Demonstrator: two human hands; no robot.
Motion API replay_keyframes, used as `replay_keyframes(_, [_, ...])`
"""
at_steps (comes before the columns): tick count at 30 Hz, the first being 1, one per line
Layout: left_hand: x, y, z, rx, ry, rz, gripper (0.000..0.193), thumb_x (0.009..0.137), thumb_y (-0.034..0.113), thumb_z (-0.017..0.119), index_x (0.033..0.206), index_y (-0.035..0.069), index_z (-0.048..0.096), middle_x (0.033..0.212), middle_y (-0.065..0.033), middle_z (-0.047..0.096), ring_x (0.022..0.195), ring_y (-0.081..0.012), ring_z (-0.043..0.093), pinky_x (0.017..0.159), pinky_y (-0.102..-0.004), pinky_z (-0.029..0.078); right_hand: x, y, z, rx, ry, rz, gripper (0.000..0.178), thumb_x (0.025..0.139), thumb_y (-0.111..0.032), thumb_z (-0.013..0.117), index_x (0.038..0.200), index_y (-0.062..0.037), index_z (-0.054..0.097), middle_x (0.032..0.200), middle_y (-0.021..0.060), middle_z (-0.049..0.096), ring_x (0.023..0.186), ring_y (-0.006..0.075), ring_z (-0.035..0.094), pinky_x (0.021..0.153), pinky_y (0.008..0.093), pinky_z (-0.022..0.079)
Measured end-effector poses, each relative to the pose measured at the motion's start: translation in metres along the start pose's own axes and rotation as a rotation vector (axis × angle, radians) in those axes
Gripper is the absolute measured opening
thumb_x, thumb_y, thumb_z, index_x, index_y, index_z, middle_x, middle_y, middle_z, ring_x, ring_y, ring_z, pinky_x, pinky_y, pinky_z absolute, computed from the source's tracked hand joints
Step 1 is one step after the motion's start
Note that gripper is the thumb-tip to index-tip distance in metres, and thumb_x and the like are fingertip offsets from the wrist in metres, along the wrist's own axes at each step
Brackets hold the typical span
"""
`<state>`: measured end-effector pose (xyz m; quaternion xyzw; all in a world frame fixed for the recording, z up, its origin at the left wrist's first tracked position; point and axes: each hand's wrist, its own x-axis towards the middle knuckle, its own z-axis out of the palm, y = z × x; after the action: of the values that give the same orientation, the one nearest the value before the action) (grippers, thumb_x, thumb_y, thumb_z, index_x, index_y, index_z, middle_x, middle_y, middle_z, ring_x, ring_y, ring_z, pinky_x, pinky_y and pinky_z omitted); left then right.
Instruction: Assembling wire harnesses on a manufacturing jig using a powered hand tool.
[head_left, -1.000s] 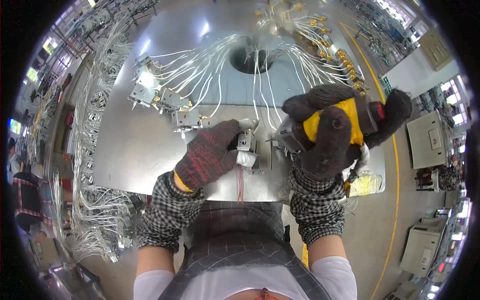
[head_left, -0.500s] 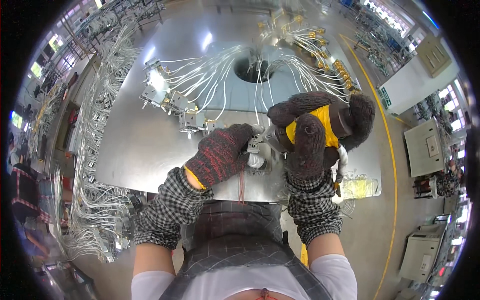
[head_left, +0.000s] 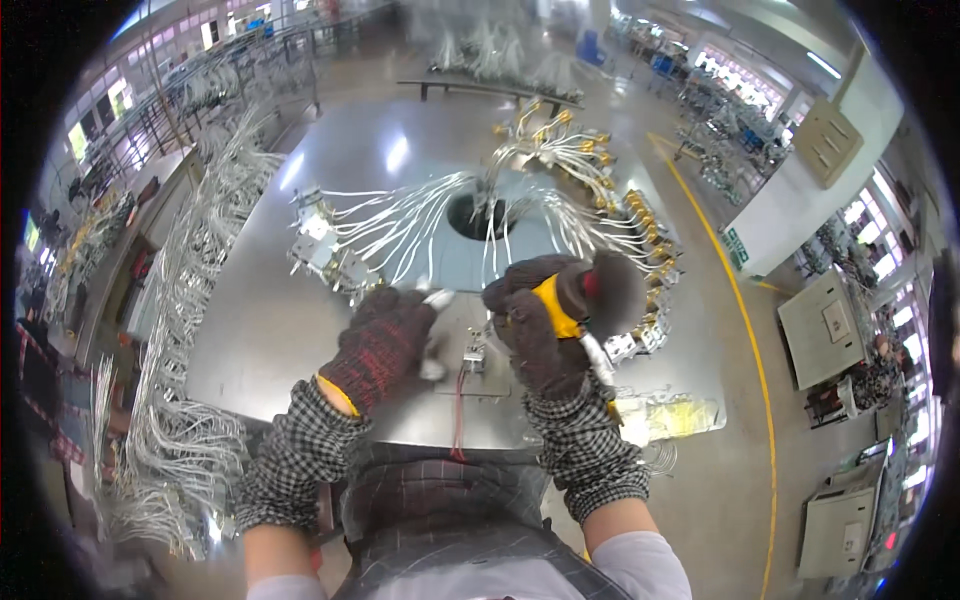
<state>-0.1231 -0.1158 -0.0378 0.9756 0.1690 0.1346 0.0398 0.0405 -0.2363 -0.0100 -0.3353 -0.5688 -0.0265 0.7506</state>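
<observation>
My right hand point(head_left: 540, 340), in a dark knit glove, is closed around a yellow-and-black power drill point(head_left: 560, 307). Its rounded dark rear end points to the right, and its tip is hidden behind the glove. My left hand point(head_left: 385, 345), gloved with white-covered fingertips, is slightly blurred. Its thumb and finger are apart, with nothing visible between them. Between both hands, a small metal block point(head_left: 474, 352) sits on a fixture at the table's front, touched by neither. Thin red wires point(head_left: 459, 415) hang from there over the edge.
White cables fan out from a dark round hole point(head_left: 476, 216) in the metal table point(head_left: 250, 350). Silver boxes point(head_left: 335, 262) end them at left, brass-coloured connectors point(head_left: 648, 225) at right. Bundled cables point(head_left: 190, 300) hang along the left. A yellow-lit plastic piece point(head_left: 670, 415) lies at the right corner.
The view has tipped up, showing more of the room. My left hand has come off the metal block leftward, and the drill has moved away from it.
</observation>
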Motion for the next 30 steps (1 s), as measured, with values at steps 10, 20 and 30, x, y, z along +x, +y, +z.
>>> replay_keyframes(10, [0.025, -0.012, -0.002, 0.205, -0.219, 0.014, 0.043, 0.071, 0.031, 0.074, 0.112, 0.017, 0.066, 0.111, -0.0096, 0.066, 0.107, -0.0308, 0.060, 0.095, -0.0460, 0.044, 0.002, -0.020, 0.003, -0.126, -0.042, 0.191, 0.018, 0.087, -0.002, 0.069, 0.101, -0.0013, 0.059, 0.092, 0.0107, 0.068, 0.080, 0.0169, 0.069, 0.070, 0.0299, 0.057])
replay_keyframes(20, [0.034, -0.004, -0.021, 0.124, -0.256, -0.003, 0.049, 0.075, 0.038, 0.074, 0.116, 0.015, 0.062, 0.100, -0.0104, 0.071, 0.093, -0.0316, 0.068, 0.088, -0.0471, 0.049, -0.014, 0.000, -0.007, -0.077, -0.101, 0.051, 0.059, 0.088, 0.000, 0.068, 0.137, -0.0133, 0.038, 0.100, 0.0156, 0.064, 0.080, 0.0207, 0.068, 0.068, 0.0336, 0.058])
replay_keyframes(30, [0.040, 0.000, -0.037, 0.165, -0.598, 0.072, 0.065, 0.076, 0.045, 0.075, 0.134, 0.020, 0.057, 0.099, -0.0106, 0.072, 0.096, -0.0317, 0.070, 0.086, -0.0469, 0.050, -0.008, -0.008, 0.003, 0.211, -0.065, 0.070, 0.040, 0.086, 0.006, 0.070, 0.122, -0.0014, 0.054, 0.114, 0.0125, 0.063, 0.099, 0.0192, 0.066, 0.086, 0.0286, 0.056])
